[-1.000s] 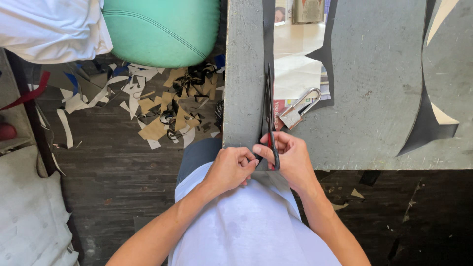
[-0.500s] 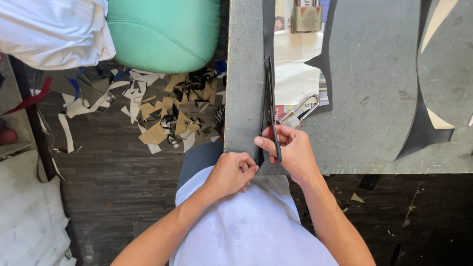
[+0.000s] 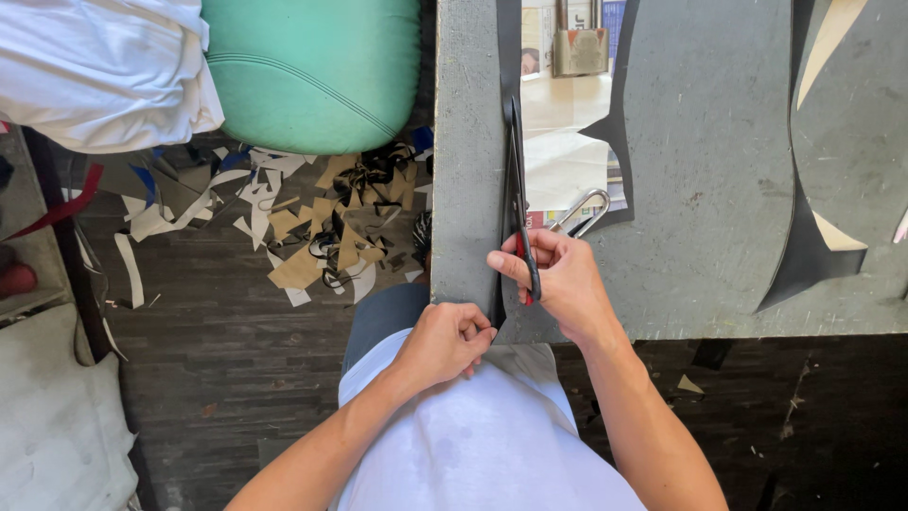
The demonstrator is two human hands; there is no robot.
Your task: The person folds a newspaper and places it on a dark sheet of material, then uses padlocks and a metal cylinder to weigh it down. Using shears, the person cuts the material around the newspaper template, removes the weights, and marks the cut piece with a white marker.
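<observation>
Cutting: right hand (image 3: pixel 567 284) grips scissors (image 3: pixel 517 203) in grey sheet (image 3: pixel 468 151)
Left hand (image 3: pixel 445 343): pinching sheet's near edge
Bench (image 3: pixel 719 189): grey

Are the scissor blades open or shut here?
Nearly shut: the long dark scissors in the right hand show blades together, one narrow line.

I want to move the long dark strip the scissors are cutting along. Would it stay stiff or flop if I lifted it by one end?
Probably floppy: the dark strip is long, narrow and lies flat on the grey table. It likely needs tension, since the left hand pinches its near end while the right hand works the scissors. Probably light, like the offcuts on the floor.
</observation>
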